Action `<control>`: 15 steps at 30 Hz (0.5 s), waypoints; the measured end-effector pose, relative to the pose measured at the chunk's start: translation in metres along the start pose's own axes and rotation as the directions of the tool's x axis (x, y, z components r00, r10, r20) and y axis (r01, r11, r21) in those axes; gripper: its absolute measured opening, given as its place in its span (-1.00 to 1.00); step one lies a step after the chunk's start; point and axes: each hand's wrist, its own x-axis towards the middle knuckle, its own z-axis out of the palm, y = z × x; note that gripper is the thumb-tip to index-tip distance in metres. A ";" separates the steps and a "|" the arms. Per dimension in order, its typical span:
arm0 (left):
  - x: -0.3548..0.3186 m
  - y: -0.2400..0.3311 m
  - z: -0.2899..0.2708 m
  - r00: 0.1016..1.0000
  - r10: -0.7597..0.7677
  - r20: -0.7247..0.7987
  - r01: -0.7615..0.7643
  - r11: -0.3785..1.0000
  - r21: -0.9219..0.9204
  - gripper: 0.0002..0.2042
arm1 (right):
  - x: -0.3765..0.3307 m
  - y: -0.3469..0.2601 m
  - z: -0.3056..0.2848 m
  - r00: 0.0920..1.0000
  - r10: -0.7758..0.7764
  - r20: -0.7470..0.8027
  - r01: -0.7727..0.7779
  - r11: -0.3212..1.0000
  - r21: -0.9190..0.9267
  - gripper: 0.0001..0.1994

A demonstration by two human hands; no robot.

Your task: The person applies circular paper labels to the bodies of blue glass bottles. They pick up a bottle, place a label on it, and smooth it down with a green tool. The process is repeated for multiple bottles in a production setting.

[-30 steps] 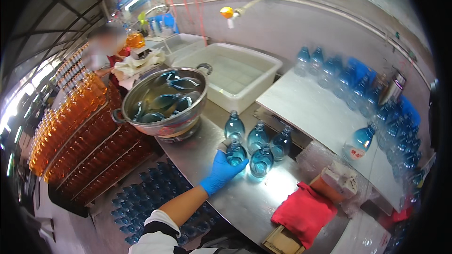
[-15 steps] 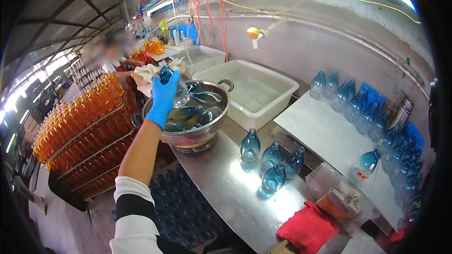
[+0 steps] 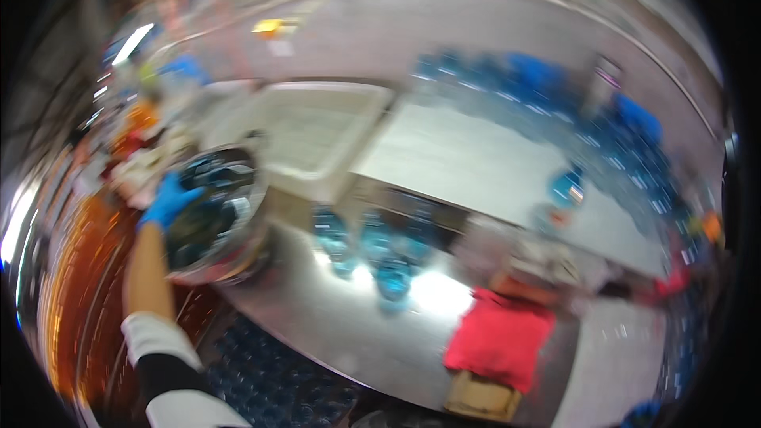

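Note:
My left hand wears a blue glove and reaches over the near-left side of a metal pot. Its thumb and fingers look spread, with no bottle visible in its grasp, though motion blurs them. Several blue bottles lie in the pot, close to the glove. To the right of the pot, a small group of clear blue bottles stands upright on the metal table. My right hand is out of view.
A white basin is behind the pot. On the white board one blue bottle stands before rows of others. A red cloth lies near the front edge. Crated amber bottles are at left, more blue bottles below the table.
The view has swung right and blurred, so the scene sits further left. The blue bottle my left hand held over the pot no longer shows in it; the hand is lower, at the pot.

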 end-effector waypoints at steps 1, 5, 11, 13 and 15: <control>0.003 -0.022 -0.011 0.998 -0.039 0.055 0.033 0.993 0.117 -0.36 | 0.001 -0.001 -0.026 0.991 -0.127 0.042 0.130 0.990 -0.063 -0.77; -0.001 -0.057 -0.025 0.973 0.003 0.231 0.076 0.940 -0.334 -0.43 | 0.014 0.041 0.004 0.854 -0.457 -0.248 0.458 0.887 -0.056 -0.86; 0.019 -0.084 -0.001 0.954 -0.034 0.298 0.050 0.998 -0.045 -0.49 | -0.032 0.047 0.020 0.793 -0.448 -0.413 0.482 0.876 -0.024 -0.64; 0.018 -0.068 -0.005 0.946 -0.083 0.315 0.061 0.995 0.080 -0.49 | -0.040 0.051 0.010 0.758 -0.447 -0.475 0.502 0.865 -0.013 -0.66; 0.015 -0.055 -0.013 0.943 -0.131 0.304 0.083 0.983 0.165 -0.49 | -0.039 0.053 0.003 0.741 -0.416 -0.528 0.488 0.873 -0.003 -0.69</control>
